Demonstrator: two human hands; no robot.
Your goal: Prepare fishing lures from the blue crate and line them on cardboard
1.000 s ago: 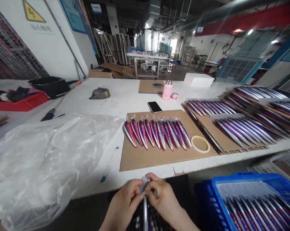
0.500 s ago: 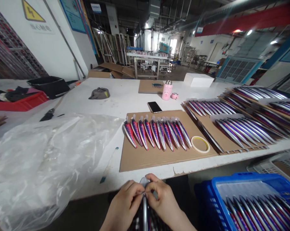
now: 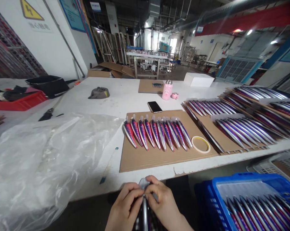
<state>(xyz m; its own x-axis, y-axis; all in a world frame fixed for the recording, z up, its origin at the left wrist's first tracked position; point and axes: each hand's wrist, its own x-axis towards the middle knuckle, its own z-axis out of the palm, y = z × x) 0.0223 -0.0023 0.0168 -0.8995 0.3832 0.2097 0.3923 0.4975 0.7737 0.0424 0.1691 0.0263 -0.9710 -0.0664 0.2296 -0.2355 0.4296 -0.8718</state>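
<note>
The fingers (image 3: 136, 192) of both hands are closed in a pinch at the head of one fishing lure (image 3: 145, 216), thumb against forefinger on each side, their tips nearly meeting in the middle. The left hand (image 3: 125, 203) has it from the left and the right hand (image 3: 165, 202) from the right; I can't tell whether anything thin is caught between the fingertips. The lure's body runs toward the near side below the fingers, while its lip (image 3: 143, 183) sticks out past them on the far side. It is held just off the near edge of the white table (image 3: 127, 102), above some checked cloth (image 3: 154, 221).

That table edge lies between the hands and a cardboard sheet (image 3: 147, 162), where a row of lures (image 3: 149, 131) rests side by side, lips to the far side. A tape roll (image 3: 201, 151) lies flat just right of the row. Farther right, boards of lures (image 3: 243, 128) crowd the table; near right, below table height, a blue crate (image 3: 250, 177) holds more. Crumpled clear plastic (image 3: 50, 157) covers the near left. Beyond the row are a phone (image 3: 154, 106), a pink bottle (image 3: 167, 92) with its pink lid (image 3: 175, 95) beside it, and a grey cap (image 3: 99, 93).

The held lure is slim, shiny and silver, darker down its right side, with a pale, see-through, rounded lip. Hands cover part of its head, and its near end is out of sight.
</note>
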